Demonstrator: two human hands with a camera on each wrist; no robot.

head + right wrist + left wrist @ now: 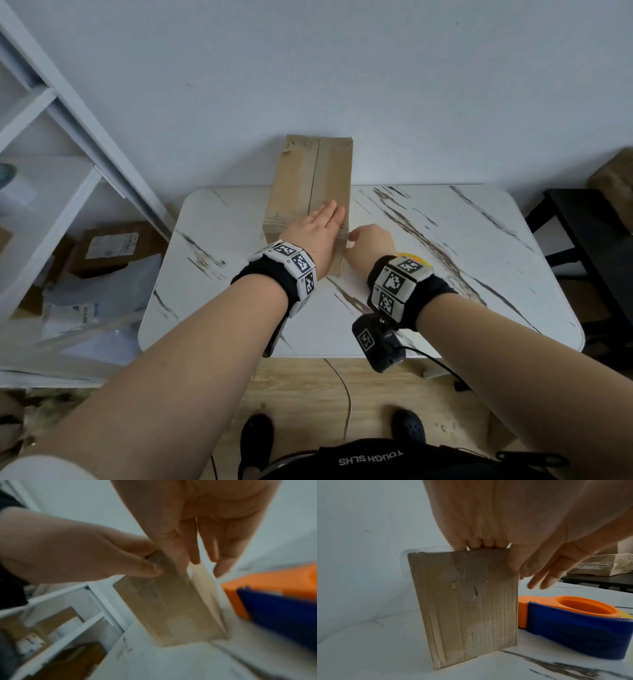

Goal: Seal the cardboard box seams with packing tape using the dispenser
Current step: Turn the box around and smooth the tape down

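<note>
White marble-look table [445, 274] stood against pale wall. Cardboard box [310, 192] stood on it, at far edge. Left hand [317, 228] lay flat on box top, fingers straight. Right hand [371, 240] touched box's right corner, fingers loosely extended, holding nothing. Orange-and-blue tape dispenser [573, 626] lay just right of box.

You have one cardboard box [310, 192] standing on one marble-patterned surface [445, 240], and one orange and blue tape dispenser [576, 626] lying just beside it. Two hands are at the box: your left hand [315, 229] and your right hand [371, 240], each with one marker-covered wristband, so two wristbands. Off the surface, count one white shelf unit [51, 144], one black side table [589, 240] and two dark shoes on the wooden floor: one [257, 442] and another [409, 428].
</note>
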